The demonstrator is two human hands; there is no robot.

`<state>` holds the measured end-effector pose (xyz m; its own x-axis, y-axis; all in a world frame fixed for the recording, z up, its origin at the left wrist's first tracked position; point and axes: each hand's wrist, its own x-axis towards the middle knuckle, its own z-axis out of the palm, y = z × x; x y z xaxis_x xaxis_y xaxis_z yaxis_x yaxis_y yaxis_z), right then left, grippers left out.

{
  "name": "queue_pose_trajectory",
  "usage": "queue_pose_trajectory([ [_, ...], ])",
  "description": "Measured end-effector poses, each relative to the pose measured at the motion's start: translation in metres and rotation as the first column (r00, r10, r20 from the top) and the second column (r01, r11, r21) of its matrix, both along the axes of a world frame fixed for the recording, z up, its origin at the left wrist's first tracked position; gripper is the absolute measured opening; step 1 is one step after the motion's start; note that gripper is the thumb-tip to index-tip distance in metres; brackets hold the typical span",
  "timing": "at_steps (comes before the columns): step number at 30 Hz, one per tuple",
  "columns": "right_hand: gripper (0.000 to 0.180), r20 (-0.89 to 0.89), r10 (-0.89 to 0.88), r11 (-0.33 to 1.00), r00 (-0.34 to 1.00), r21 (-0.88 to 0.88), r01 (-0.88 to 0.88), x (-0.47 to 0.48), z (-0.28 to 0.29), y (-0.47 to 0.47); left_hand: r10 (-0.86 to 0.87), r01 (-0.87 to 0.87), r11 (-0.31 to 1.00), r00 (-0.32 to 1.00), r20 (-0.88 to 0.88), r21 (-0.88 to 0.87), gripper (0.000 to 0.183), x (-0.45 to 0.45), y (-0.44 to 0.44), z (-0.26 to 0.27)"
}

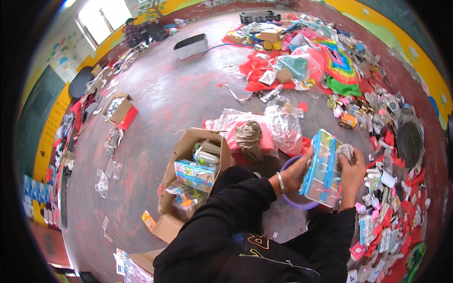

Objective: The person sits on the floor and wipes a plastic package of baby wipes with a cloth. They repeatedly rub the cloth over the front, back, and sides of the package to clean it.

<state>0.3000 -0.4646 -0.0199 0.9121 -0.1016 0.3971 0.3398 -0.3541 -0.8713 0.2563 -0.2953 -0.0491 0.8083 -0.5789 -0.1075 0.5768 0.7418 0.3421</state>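
Note:
My left hand [293, 174], a bracelet on its wrist, grips the left side of a boxed ice-candy mould [322, 166] with a blue printed band. In my right hand [355, 169] is a bunched grey cloth [345, 152], pressed against the box's right side. Beneath the box stands a purple basin [296, 206], partly hidden by it. To the left, an open cardboard box [165, 192] holds a similar blue-banded package [195, 174] and clear plastic containers [187, 204]. A brown crumpled cloth [250, 136] lies on a pink plastic-wrapped bundle [230, 141] ahead of me.
Heaps of mixed goods [384, 205] line the right wall. A grey basket [191, 47] and a black crate [260, 17] stand farther off. Another cardboard box [121, 110] is at left. A person [136, 33] sits by the far window. Plastic bags [102, 184] litter the floor.

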Motion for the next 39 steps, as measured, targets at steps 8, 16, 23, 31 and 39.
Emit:
queue_pose_trajectory([
  [8,0.018,-0.179,0.22,0.958,0.959,-0.146,-0.247,-0.011,0.011,-0.01,0.111,-0.115,0.984,0.993,0.043,0.135,0.061,0.001,0.011,-0.005],
  [16,0.028,-0.148,-0.21,0.951,0.966,0.2,0.238,0.005,0.008,-0.043,-0.019,-0.032,0.96,0.984,0.178,0.278,0.065,-0.007,0.007,0.011],
  [23,0.021,-0.106,0.047,0.844,0.993,0.536,0.017,-0.01,0.028,-0.015,0.19,-0.213,0.922,0.977,0.101,0.323,0.059,0.006,0.021,0.005],
  [31,0.022,0.429,-0.056,0.972,0.902,-0.183,0.148,-0.02,0.029,0.015,0.248,-0.459,0.555,0.887,0.389,0.693,0.059,0.004,-0.007,-0.004],
  [39,0.021,0.212,0.344,0.847,0.915,-0.491,-0.204,-0.043,0.011,0.039,0.315,-0.306,0.818,0.947,0.066,0.486,0.047,0.007,0.006,0.0],
])
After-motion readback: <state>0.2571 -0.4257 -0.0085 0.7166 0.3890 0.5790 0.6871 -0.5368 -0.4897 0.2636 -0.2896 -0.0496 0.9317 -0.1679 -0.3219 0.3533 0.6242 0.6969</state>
